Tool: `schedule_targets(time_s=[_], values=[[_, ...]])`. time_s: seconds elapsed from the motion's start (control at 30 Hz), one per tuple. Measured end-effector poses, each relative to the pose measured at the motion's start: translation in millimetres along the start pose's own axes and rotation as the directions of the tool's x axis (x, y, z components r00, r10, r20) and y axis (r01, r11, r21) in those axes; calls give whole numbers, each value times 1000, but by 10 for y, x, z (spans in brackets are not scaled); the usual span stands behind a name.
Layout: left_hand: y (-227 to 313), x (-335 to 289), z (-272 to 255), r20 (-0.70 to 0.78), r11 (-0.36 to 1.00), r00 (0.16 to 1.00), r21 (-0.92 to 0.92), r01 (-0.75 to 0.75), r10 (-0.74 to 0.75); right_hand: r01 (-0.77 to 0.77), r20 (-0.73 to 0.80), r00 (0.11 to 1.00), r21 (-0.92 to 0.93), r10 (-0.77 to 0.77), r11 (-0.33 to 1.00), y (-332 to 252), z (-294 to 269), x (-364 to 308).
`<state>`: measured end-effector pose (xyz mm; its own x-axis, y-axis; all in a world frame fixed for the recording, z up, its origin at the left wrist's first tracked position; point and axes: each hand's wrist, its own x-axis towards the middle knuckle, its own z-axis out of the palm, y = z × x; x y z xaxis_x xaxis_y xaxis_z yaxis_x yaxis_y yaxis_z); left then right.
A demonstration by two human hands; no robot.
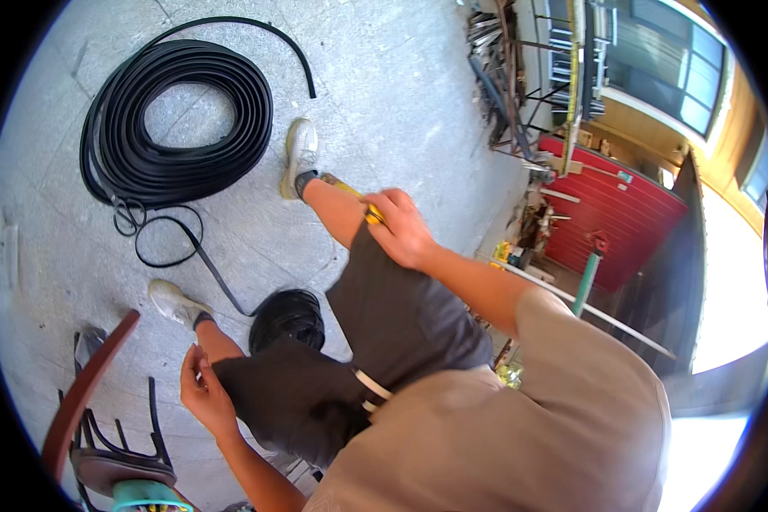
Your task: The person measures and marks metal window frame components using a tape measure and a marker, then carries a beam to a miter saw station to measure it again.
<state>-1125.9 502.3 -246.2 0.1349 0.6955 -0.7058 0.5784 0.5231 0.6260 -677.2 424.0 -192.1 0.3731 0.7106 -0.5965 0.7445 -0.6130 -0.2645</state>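
The right hand [401, 230] is beside the right knee, at the hem of the dark shorts [405, 303], its fingers clamped around a yellow tool [374, 214] whose far end is hard to make out against the bare shin. The left hand [203, 394] is by the left knee, fingers curled and thumb close to the fingertips; whether they pinch anything, I cannot tell. On the grey floor [401, 111], ahead of the feet, lies a large black coil [254, 119] of flat-looking hose or strip, one loose end arching around its far side and ending near the right shoe [301, 147]. From its near edge, a narrow black strip [213, 273] makes a few loose loops, then runs past the left shoe [173, 303] to a smaller black coil [286, 322] between the legs, partly hidden by the shorts. At lower left, a dark chair [121, 469] is near a teal container [151, 495] and a reddish-brown bar [90, 388]. Off to the right are a red panel [606, 218] and a green pole [585, 286]
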Motion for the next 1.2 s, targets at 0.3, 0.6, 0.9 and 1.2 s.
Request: schedule_targets(time_s=[0.3, 0.6, 0.9, 1.2], values=[[715, 1371, 1216, 248, 936, 969, 341, -83, -4, -107, -156, 972, 381, 178, 918, 881, -173, -30], [2462, 1946, 3223, 588, 703, 809, 573, -420, 4, -200, -191, 886, 665, 422, 719, 1763, -480, 88], [4641, 1521, 5249, 762, 577, 640, 567, -588, -97, -57, -318, 748, 844, 582, 533, 2817, -900, 1108], [7296, 1266, 6492, 806, 585, 558, 361, -727, 196, -376, -119, 689, 785, 715, 493, 4127, -1542, 909]])
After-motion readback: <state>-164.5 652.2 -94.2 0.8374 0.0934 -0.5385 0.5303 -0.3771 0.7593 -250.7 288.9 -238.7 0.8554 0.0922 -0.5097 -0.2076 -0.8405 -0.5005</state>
